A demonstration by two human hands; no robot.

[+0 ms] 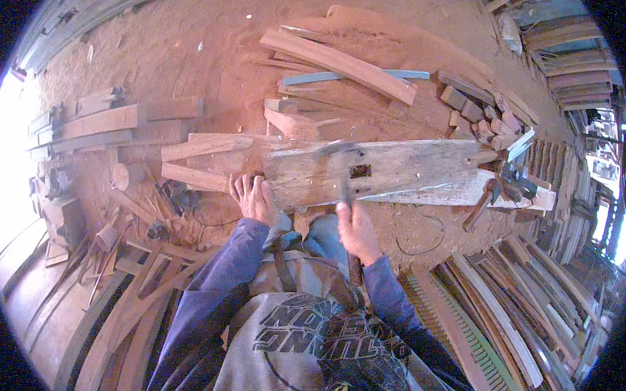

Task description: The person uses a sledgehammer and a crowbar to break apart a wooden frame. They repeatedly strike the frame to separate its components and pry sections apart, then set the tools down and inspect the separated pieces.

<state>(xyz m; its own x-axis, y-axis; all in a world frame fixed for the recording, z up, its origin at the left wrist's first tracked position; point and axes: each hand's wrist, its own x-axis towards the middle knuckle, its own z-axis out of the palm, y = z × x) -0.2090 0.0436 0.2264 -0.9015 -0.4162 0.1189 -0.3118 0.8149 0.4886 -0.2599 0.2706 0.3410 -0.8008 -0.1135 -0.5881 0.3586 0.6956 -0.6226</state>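
Note:
In front of me lies a worn, pale wooden board (409,160) with a dark rectangular hole in it. My right hand (359,234) is closed round the handle of a hammer (345,188), whose blurred head is over the board near the hole. At the board's left end, light brown wooden pieces (199,174) stick out to the left. My left hand (254,200) grips the near one of these, its fingers bent over the wood beside the board's end. The thumb's hold underneath is hidden.
Tools with wooden handles (493,191) lie at the board's right end. Beyond it are loose planks (339,65), a blue strip (315,77) and small wood blocks (473,111). Stacked timber (114,124) stands left; long slats (500,313) lie near right, curved pieces (116,337) near left.

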